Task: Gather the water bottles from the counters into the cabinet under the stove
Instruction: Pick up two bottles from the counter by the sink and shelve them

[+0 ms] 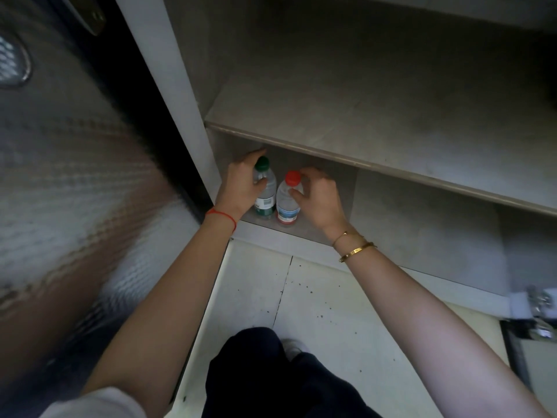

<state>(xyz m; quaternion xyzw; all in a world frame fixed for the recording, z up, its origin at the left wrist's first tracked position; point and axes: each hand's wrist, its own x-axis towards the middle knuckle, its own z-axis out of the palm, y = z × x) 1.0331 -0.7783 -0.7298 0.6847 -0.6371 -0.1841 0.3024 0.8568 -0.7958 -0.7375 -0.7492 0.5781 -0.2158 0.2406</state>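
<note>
Two clear water bottles stand upright side by side on the bottom shelf [304,229] of the open cabinet. The green-capped bottle [266,188] is on the left, with my left hand [241,185] wrapped around its upper body. The red-capped bottle [287,200] is on the right, and my right hand [319,197] holds it by the shoulder with fingers near the cap. Both bottles rest on the shelf near its front left corner, almost touching each other.
A grey upper shelf [346,122] juts out just above the bottles. A white cabinet side panel [177,86] stands left, with a dark patterned door [75,176] beyond it. A door hinge [539,309] is at right. My knee [265,372] is over the speckled floor.
</note>
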